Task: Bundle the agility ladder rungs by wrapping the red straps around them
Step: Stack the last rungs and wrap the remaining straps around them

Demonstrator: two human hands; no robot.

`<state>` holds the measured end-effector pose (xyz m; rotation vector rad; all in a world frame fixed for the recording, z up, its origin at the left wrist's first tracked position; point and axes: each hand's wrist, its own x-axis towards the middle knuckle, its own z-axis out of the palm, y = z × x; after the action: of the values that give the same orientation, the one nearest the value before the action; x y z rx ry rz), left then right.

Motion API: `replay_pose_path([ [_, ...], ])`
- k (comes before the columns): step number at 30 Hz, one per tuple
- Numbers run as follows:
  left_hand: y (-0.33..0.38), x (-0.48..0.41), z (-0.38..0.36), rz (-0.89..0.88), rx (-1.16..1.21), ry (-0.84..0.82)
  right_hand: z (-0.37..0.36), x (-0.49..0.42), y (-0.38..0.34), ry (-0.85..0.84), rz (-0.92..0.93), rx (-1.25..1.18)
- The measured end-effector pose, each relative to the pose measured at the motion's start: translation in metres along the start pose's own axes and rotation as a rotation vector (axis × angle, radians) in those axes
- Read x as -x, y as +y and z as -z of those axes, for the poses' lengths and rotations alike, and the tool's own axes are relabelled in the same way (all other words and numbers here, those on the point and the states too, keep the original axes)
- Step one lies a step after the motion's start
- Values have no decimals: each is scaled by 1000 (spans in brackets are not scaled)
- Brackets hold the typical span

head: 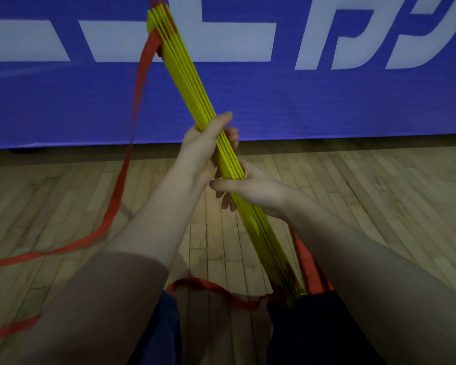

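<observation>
A stack of several flat yellow ladder rungs (pixel 187 77) stands tilted, top end up left, bottom end near my right knee. My left hand (pixel 206 143) grips the stack at its middle, thumb on top. Just below, my right hand (pixel 248 185) grips the same stack from the right side. A red strap (pixel 136 101) hangs from the top end and sweeps down left onto the floor. Another red strap (pixel 216 288) trails from the bottom end across the gap between my legs.
A wooden plank floor (pixel 63 201) lies below. A blue banner (pixel 327 101) with large white lettering stands along the far side. My legs in dark blue trousers (pixel 308 333) sit at the bottom edge.
</observation>
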<state>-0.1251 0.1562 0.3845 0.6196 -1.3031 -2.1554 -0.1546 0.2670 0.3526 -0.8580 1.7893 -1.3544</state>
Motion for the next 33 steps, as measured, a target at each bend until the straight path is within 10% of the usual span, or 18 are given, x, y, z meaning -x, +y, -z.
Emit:
replay_pose_path([
  [4, 10, -21, 24, 2, 139, 185, 19, 13, 14, -352, -285, 230],
  [13, -18, -26, 25, 143, 71, 176, 18, -1, 32, -129, -208, 196],
  [20, -3, -46, 58, 114, 177, 288, 64, 12, 78, 35, -815, -234],
  [30, -8, -39, 47, 69, 270, 309, 50, 4, 63, 393, -696, -969],
  [33, -5, -42, 50, 86, 268, 287, 58, 9, 57, 143, -666, -548],
])
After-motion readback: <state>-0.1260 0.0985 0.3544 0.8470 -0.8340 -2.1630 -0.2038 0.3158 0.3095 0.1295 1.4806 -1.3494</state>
